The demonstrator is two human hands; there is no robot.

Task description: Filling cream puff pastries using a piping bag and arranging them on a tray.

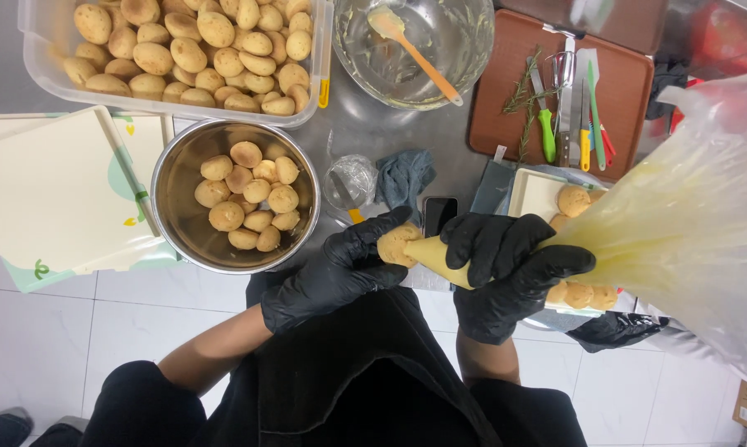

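While my left hand (336,273), gloved in black, curled around a small round pastry puff (396,244), my right hand (506,269), gloved the same, was wrapped tight around the narrow end of a clear piping bag (679,215) full of pale yellow cream. My left thumb and fingers were closed on the puff, holding it just off the near edge of the steel table (365,128). The tip of the bag met the puff's side, and the bag's loose, wide end billowed up and away to my right.

Just left of my left hand stood a steel bowl (175,178) with a layer of puffs in the bottom. Beyond it, at the far side of the table, a clear plastic tub (38,62) was heaped with many more. Beside the tub sat a glass mixing bowl (473,50), smeared with cream, with an orange spatula (415,54) leaning in it. To the left of the steel bowl lay flat cream-coloured boxes (50,190).

Behind my right hand, a shallow white tray (530,190) held a few puffs, partly hidden by the bag. Further back lay a brown tray (622,83) with knives, peelers and sprigs of herb. Between the steel bowl and the white tray were a crumpled bit of clear plastic (350,178), a grey cloth (402,178) and a dark phone (439,213).
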